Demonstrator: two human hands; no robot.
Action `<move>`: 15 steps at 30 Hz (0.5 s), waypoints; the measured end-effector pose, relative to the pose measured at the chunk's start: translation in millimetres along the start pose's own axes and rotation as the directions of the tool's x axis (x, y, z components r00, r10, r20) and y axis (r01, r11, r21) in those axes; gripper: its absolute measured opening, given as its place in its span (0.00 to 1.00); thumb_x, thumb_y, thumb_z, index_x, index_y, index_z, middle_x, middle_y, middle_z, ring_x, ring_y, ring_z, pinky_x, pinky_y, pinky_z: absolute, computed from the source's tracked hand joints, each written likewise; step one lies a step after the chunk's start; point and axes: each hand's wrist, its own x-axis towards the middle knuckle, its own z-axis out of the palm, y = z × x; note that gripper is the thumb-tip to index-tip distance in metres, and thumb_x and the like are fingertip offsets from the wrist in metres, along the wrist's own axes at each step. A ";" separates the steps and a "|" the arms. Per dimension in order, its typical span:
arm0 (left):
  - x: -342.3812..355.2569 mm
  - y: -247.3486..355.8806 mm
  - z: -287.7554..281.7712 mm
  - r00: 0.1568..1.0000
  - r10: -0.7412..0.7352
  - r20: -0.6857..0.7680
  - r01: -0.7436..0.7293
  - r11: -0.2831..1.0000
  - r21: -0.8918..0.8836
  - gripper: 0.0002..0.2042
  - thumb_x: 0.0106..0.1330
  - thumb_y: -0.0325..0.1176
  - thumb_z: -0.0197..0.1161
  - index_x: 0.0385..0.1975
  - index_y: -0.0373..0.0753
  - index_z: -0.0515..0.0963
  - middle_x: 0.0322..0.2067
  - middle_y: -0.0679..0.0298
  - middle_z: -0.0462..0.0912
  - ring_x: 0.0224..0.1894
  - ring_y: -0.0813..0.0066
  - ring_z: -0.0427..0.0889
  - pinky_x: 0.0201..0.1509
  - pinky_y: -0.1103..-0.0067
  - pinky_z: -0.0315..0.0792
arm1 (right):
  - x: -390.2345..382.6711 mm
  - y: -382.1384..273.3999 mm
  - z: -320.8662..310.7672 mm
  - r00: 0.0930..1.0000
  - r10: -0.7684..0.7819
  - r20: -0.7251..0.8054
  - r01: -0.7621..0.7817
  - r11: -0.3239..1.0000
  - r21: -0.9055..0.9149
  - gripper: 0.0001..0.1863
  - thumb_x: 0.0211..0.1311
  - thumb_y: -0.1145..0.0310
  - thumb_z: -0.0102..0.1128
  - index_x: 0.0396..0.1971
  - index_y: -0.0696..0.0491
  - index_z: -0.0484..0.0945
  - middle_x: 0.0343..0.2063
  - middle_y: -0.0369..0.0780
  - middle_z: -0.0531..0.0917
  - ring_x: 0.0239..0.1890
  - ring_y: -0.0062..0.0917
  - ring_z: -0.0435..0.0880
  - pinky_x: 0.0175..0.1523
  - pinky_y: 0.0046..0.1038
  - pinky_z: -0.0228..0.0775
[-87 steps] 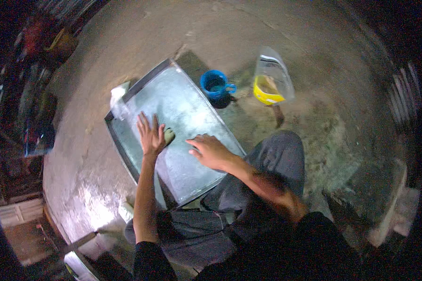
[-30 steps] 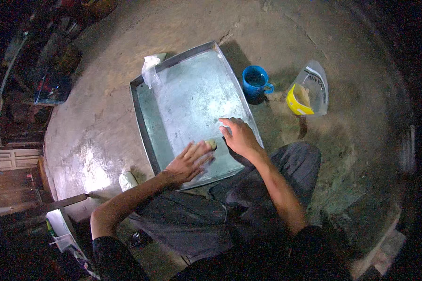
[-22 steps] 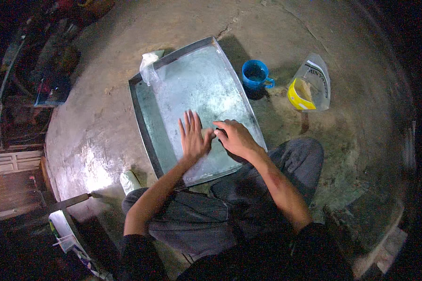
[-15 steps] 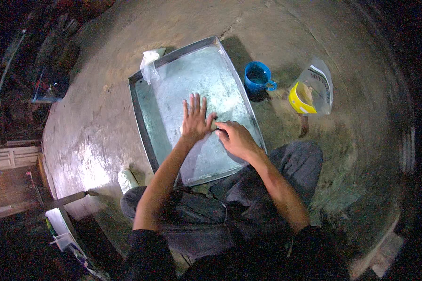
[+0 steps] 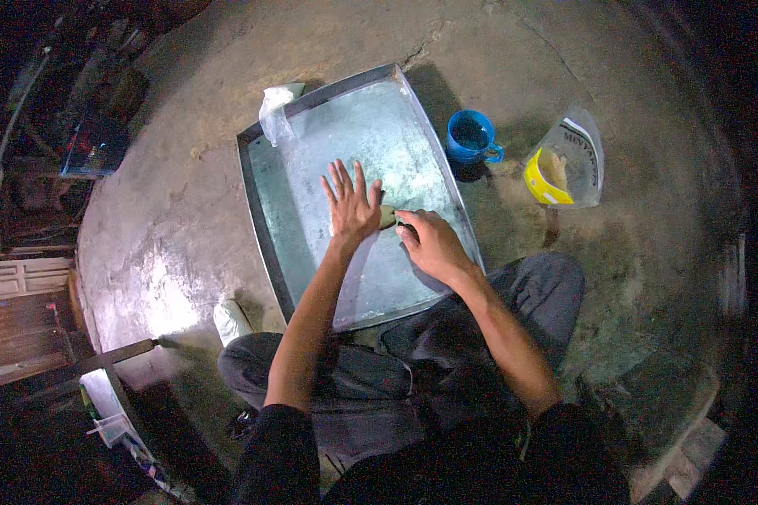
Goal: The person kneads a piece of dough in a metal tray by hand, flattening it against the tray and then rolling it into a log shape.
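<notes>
A shallow metal tray (image 5: 307,278) rests on the floor in front of my crossed legs. On it lies a small pale lump that looks like dough (image 5: 387,217), partly covered by my left hand. My left hand (image 5: 355,209) is stretched flat over the lump's left side, its fingers spread. At the right end of the lump my right hand (image 5: 434,244) is curled, with the index fingertip and thumb pinching its edge. How much of the lump lies beneath the left palm is hidden.
Over the tray's far left rim hangs a clear plastic bag with white contents (image 5: 276,114). Right of the tray stand a blue mug (image 5: 472,139) with dark liquid and an opened clear-and-yellow packet (image 5: 547,181). A white cylindrical thing (image 5: 231,321) sits by my left knee.
My left hand has shifted slightly left off the lump, with its fingers spread wider. More of the dough shows between the hands. My right hand has moved a little right and up.
</notes>
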 end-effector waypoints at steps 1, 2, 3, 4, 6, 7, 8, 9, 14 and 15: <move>0.8 -7.6 4.9 0.999 -0.051 -0.002 0.051 0.996 0.067 0.35 0.77 0.54 0.34 0.73 0.30 0.50 0.72 0.34 0.43 0.76 0.41 0.34 0.76 0.49 0.25 | 1.6 -1.5 4.3 1.000 -0.015 -0.001 0.015 1.000 0.003 0.18 0.67 0.63 0.57 0.52 0.55 0.78 0.40 0.50 0.83 0.46 0.46 0.80 0.53 0.44 0.71; -5.8 -3.2 6.4 0.998 -0.063 0.027 0.061 0.996 0.070 0.37 0.76 0.56 0.35 0.73 0.30 0.49 0.73 0.36 0.42 0.77 0.42 0.35 0.76 0.48 0.26 | 1.4 0.3 5.5 1.000 -0.014 0.001 0.014 1.000 -0.008 0.18 0.67 0.63 0.57 0.52 0.55 0.78 0.40 0.50 0.82 0.46 0.46 0.80 0.54 0.43 0.71; -13.9 12.2 -0.7 0.999 0.005 0.054 -0.004 1.000 -0.019 0.37 0.75 0.57 0.36 0.73 0.30 0.49 0.73 0.37 0.42 0.77 0.42 0.36 0.76 0.48 0.26 | 0.9 2.0 -0.1 1.000 -0.007 -0.006 0.007 1.000 -0.024 0.18 0.67 0.63 0.57 0.53 0.56 0.78 0.40 0.50 0.82 0.46 0.46 0.80 0.54 0.43 0.71; -30.1 25.6 -10.0 0.995 0.070 0.075 -0.061 0.992 -0.107 0.38 0.74 0.58 0.36 0.73 0.30 0.49 0.73 0.37 0.42 0.77 0.43 0.36 0.76 0.48 0.26 | -3.3 2.2 -6.1 1.000 0.030 -0.005 -0.030 0.999 -0.039 0.18 0.67 0.64 0.56 0.52 0.58 0.78 0.40 0.50 0.83 0.46 0.46 0.80 0.54 0.43 0.71; -60.8 41.9 -34.8 0.977 0.171 0.125 -0.145 0.971 -0.191 0.40 0.73 0.59 0.38 0.73 0.30 0.49 0.73 0.38 0.42 0.77 0.44 0.36 0.76 0.48 0.27 | -2.9 6.6 -8.0 0.995 0.002 -0.098 -0.010 0.997 -0.074 0.18 0.68 0.65 0.55 0.53 0.58 0.77 0.43 0.50 0.82 0.48 0.46 0.79 0.55 0.43 0.70; -78.1 46.6 -44.3 0.966 0.197 0.167 -0.164 0.967 -0.194 0.40 0.73 0.59 0.39 0.73 0.30 0.49 0.73 0.38 0.42 0.77 0.44 0.37 0.76 0.48 0.28 | -2.2 5.6 -2.1 0.990 -0.017 -0.138 0.006 0.997 -0.078 0.18 0.68 0.65 0.54 0.53 0.59 0.76 0.44 0.50 0.82 0.49 0.46 0.78 0.56 0.43 0.70; -91.7 49.7 -44.9 0.963 0.252 0.099 -0.211 0.927 -0.309 0.39 0.74 0.57 0.38 0.73 0.30 0.46 0.74 0.39 0.40 0.77 0.44 0.36 0.76 0.49 0.28 | -2.5 13.3 5.1 0.993 -0.039 -0.109 0.028 0.994 -0.104 0.20 0.70 0.64 0.51 0.57 0.59 0.73 0.53 0.53 0.78 0.58 0.49 0.73 0.63 0.46 0.64; -100.9 42.9 -43.2 0.958 0.265 0.114 -0.206 0.905 -0.373 0.37 0.76 0.53 0.38 0.74 0.30 0.43 0.74 0.39 0.38 0.77 0.44 0.34 0.77 0.52 0.28 | -2.4 7.5 18.4 0.995 -0.061 -0.083 0.051 0.991 -0.120 0.22 0.71 0.62 0.50 0.58 0.59 0.72 0.55 0.54 0.76 0.60 0.51 0.70 0.65 0.47 0.60; -88.3 11.0 -32.4 0.978 -0.200 -0.054 0.124 0.775 -0.620 0.34 0.76 0.46 0.37 0.73 0.27 0.43 0.74 0.40 0.38 0.78 0.47 0.32 0.78 0.55 0.28 | 0.9 -11.8 88.9 0.998 -0.058 0.034 0.063 0.985 -0.161 0.31 0.76 0.51 0.38 0.70 0.56 0.58 0.69 0.59 0.58 0.73 0.55 0.50 0.74 0.58 0.37; -84.6 11.3 -33.4 0.994 -0.101 -0.035 0.071 0.867 -0.494 0.34 0.76 0.45 0.38 0.73 0.27 0.44 0.74 0.40 0.39 0.78 0.47 0.33 0.78 0.55 0.28 | 2.8 -7.3 97.3 0.997 -0.074 -0.003 0.071 0.974 -0.213 0.32 0.76 0.50 0.37 0.71 0.55 0.56 0.70 0.59 0.56 0.74 0.55 0.47 0.74 0.59 0.33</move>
